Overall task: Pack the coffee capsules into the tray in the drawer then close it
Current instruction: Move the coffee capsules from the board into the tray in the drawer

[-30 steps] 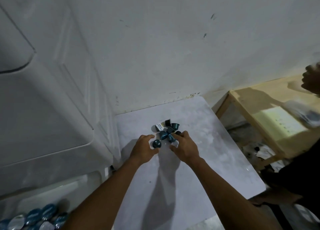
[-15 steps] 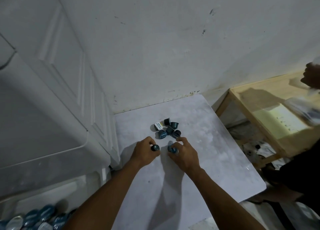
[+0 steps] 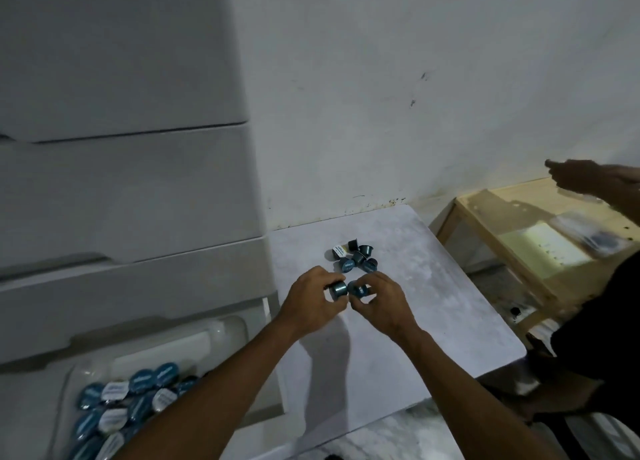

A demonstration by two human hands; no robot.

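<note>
My left hand (image 3: 313,303) grips a blue coffee capsule (image 3: 338,290) by its sides, a little above the white table (image 3: 433,307). My right hand (image 3: 379,302) holds a second blue capsule (image 3: 358,290) right beside the first, the two almost touching. Just beyond my fingers a small heap of several capsules (image 3: 355,257) lies on the table, blue ones and one with a white lid. At the lower left an open drawer (image 3: 38,390) holds a clear tray (image 3: 225,331) with several blue and white capsules (image 3: 124,407) in it. My left forearm hides part of the tray.
A white drawer cabinet (image 3: 121,189) stands at the left, its upper drawers closed. The white wall rises behind the table. At the right stands a wooden table (image 3: 519,251) with papers, and another person's hand (image 3: 585,179) and dark sleeve (image 3: 602,314) reach over it.
Both hands have each taken a capsule from the heap and lifted and drawn it back toward me. The view has swung left, showing more of the drawer and tray.
</note>
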